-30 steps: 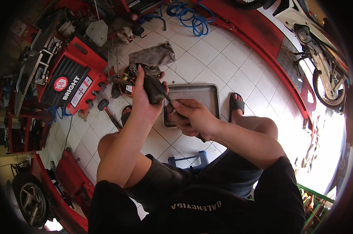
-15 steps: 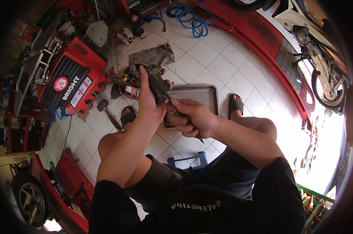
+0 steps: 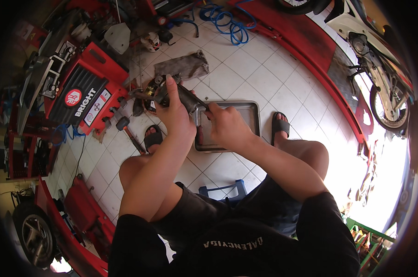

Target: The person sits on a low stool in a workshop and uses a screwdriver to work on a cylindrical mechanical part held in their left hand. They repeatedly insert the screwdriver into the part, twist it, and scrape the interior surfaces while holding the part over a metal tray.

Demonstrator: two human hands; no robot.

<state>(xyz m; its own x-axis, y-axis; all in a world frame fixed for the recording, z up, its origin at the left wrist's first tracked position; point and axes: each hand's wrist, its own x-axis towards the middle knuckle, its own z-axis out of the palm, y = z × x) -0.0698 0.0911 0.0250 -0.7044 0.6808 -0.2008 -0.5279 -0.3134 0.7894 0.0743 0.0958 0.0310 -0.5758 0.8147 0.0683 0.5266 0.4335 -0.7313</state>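
My left hand [image 3: 176, 113] grips a dark metal part [image 3: 186, 97] with a cylindrical body and lighter fittings, thumb along its top. My right hand [image 3: 227, 127] is closed on a thin dark tool [image 3: 202, 102], its far end at the part's right side. Below my hands a rectangular metal tray [image 3: 257, 124] lies on the tiles, with a red-handled object [image 3: 199, 135] inside, partly hidden. Behind the part are a grey rag [image 3: 181, 64] and some tools I cannot make out. A mallet [image 3: 123, 123] with an orange handle lies beside my left foot.
A red tool unit [image 3: 107, 69] stands left. Coiled blue hoses [image 3: 229, 30] lie at the back. A long red platform [image 3: 310, 64] and a motorcycle [image 3: 375, 83] are right, a loose wheel [image 3: 33, 235] lower left, a blue stool [image 3: 222, 187] by my legs.
My right hand has moved up and turned more palm-down on the tool, uncovering more of the tray. The part in my left hand has tilted and shifted slightly up and left.
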